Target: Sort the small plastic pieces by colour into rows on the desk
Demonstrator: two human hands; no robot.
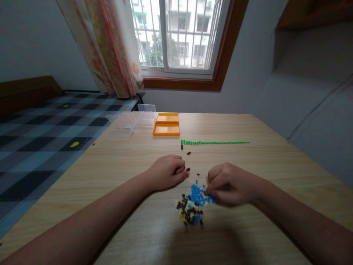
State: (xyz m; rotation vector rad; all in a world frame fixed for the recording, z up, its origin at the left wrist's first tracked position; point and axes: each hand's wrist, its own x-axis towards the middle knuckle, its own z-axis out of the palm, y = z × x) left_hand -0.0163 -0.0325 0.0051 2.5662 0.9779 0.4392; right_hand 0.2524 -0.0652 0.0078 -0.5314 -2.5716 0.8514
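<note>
A small heap of tiny bricks (pixel 193 202), blue, dark brown and pale yellow, lies on the wooden table (pixel 132 176) in front of me. My left hand (pixel 167 172) rests closed just left of the heap, pinching a dark brown brick (pixel 188 169) at its fingertips. My right hand (pixel 228 184) is curled at the heap's right edge, fingertips pinched on a small piece among the blue bricks. A long row of green bricks (pixel 215 142) runs across the table farther back. Two loose brown bricks (pixel 185 149) lie below its left end.
An orange tray (pixel 166 124) and a clear plastic box with its lid (pixel 132 123) stand at the table's far left. A bed with a grey checked cover (pixel 41 140) adjoins the table's left side. A window and curtain are behind.
</note>
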